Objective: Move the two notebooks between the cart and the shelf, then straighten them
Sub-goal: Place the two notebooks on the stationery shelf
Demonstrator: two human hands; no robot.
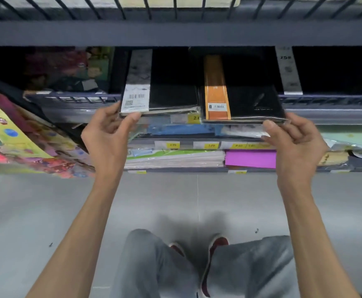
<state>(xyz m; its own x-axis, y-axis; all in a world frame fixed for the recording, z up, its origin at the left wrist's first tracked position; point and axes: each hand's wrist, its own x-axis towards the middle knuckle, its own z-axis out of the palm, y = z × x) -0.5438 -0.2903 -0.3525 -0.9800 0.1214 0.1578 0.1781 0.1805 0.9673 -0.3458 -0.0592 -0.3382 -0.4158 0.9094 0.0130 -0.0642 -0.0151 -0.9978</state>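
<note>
On the wire shelf I have two flat black notebooks side by side, glossy in clear wrap. My left hand pinches the near corner of the white-banded notebook, its band printed with a barcode. My right hand pinches the orange-banded notebook at its near right corner. Yellow price tags below read 3.00.
</note>
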